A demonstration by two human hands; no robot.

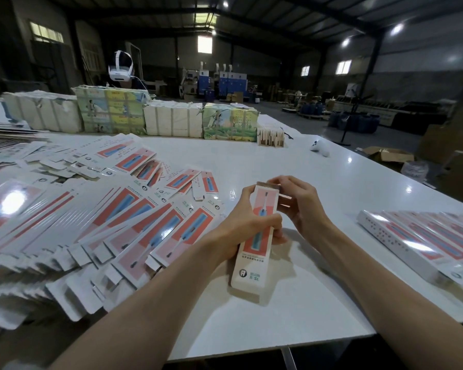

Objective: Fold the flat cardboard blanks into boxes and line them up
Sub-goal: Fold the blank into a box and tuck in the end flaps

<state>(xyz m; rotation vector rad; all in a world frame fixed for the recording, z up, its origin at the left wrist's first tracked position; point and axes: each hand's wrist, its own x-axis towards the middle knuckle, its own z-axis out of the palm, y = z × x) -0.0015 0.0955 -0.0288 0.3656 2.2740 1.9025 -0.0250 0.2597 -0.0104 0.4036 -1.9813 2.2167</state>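
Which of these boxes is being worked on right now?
Start at the big white table, between the spread heap of flat printed cardboard blanks on its left and the row of finished boxes on its right. There the slim white-and-coral cardboard box is the only one held in hands: the left hand grips its middle while the fingers of the right hand pinch its far end.
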